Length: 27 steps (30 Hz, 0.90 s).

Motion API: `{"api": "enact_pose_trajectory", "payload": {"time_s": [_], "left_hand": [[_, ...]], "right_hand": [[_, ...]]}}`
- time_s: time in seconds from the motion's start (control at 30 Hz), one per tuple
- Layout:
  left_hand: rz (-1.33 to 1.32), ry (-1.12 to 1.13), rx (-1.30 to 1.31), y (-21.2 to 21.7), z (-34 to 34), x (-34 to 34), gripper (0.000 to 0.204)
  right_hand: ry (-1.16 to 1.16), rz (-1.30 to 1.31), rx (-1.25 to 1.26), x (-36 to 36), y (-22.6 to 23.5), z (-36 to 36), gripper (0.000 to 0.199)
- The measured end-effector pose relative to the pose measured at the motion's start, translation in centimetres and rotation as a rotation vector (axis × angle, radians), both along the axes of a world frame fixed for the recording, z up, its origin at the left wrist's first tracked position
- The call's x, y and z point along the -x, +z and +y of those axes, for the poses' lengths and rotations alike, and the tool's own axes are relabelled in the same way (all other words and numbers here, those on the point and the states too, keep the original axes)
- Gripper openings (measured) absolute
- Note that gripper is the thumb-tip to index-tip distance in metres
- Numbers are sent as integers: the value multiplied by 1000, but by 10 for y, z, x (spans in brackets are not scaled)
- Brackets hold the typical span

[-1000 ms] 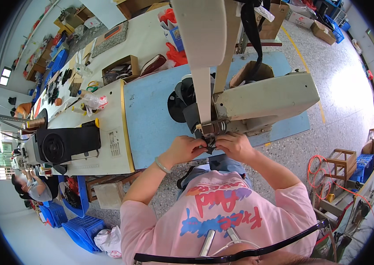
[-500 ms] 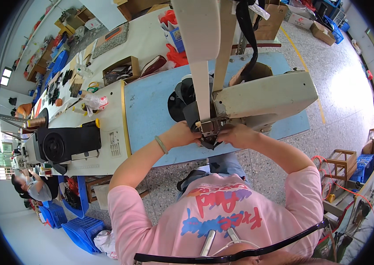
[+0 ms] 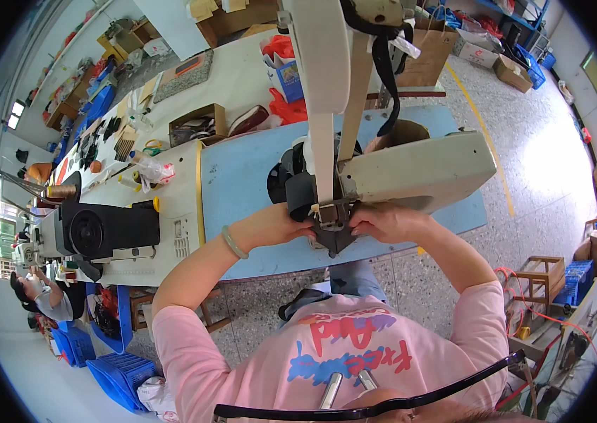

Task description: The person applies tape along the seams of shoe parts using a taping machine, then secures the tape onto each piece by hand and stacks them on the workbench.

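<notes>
Guiding the black piece [image 3: 333, 242] under the sewing machine [image 3: 418, 173], both hands are working close together toward the near edge of the blue table [image 3: 242, 166]. The left hand [image 3: 281, 224], a pale bracelet [image 3: 233, 243] circling its wrist, is grasping the piece's left side; the right hand [image 3: 391, 222] is pinching the right side, though how firmly either is pressing, I cannot tell. Between them the piece is pointing its near tip at the wearer, while its far part is disappearing beneath the metal fittings. More black material [image 3: 277, 185] is lying just to the left. Feeding and steering look to be the step in hand, and the next move is probably calling for both hands turning as one, holding the edges even and fingertips clear of the stitching spot. Over left, a co-worker [image 3: 48, 292] is sitting near another machine [image 3: 108, 229].
</notes>
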<state>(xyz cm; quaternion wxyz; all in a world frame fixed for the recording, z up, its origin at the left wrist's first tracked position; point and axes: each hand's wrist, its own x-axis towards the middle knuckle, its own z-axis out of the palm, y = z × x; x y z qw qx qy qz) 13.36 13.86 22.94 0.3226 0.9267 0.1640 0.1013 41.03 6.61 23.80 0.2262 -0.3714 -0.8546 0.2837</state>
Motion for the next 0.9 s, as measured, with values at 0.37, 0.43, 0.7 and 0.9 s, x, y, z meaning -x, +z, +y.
{"api": "enact_pose_trajectory", "payload": {"time_s": [0.37,0.43,0.7,0.9], "left_hand": [[-38,93,580,33,-5,6,26],[-107,193,979,29,-8,6,21],[-433,176,1230,-1,-19,5,21],[-440,123,1177,-3,-15,5,21]], "right_hand": [[-115,379,486,1,0,2,20],[-120,553,691,-1,-13,6,22],[-52,793,818,0,-19,19,26],[16,843,869,2,-5,27,23]]}}
